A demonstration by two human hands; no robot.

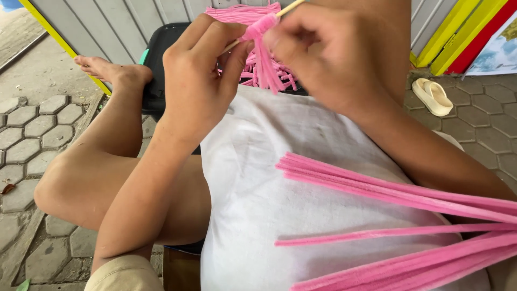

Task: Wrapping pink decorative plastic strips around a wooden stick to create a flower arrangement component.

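both hands on pink tassel

left hand (199,81) pinching pink tassel (264,59) w/ thumb & fingers, just below wooden stick (291,7). right hand (328,54) closed on same tassel from other side, fingertips blurred. strands hanging down btwn hands. white cloth (280,183) on lap below wrists. long pink pipe cleaners (409,199) under right forearm. black tub (161,59) behind left hand. sandal (432,96) beyond right arm.

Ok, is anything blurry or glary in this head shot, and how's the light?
Head view: soft, even daylight with no harsh glare; the right hand is smeared by motion blur, the left hand and the pink strips on the white cloth look sharper; the paving bends slightly near the edges.
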